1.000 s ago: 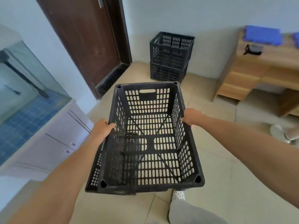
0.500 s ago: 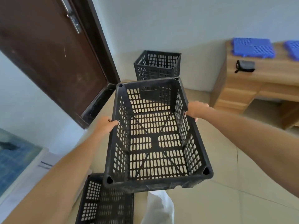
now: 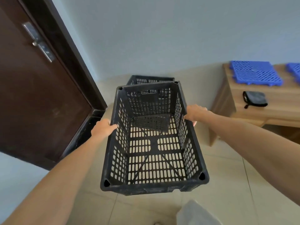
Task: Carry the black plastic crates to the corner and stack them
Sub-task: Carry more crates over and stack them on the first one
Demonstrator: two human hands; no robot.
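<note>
I hold an empty black plastic crate (image 3: 154, 189) with slotted walls in the air in front of me, its open top facing up. My left hand (image 3: 103, 128) grips its left rim and my right hand (image 3: 195, 113) grips its right rim. Beyond its far end, in the corner by the wall, the top rim of the stacked black crates (image 3: 150, 78) shows. The rest of that stack is hidden behind the crate I carry.
A dark brown door (image 3: 37, 95) with a metal handle stands at the left. At the right is a wooden desk (image 3: 259, 114) bearing blue plastic grids (image 3: 254, 73) and a small black pouch (image 3: 254, 99). The floor is beige tile.
I have come closer to the corner. The stack now sits almost fully behind the held crate. The crate seen on the floor at lower left half a second ago is out of view.
</note>
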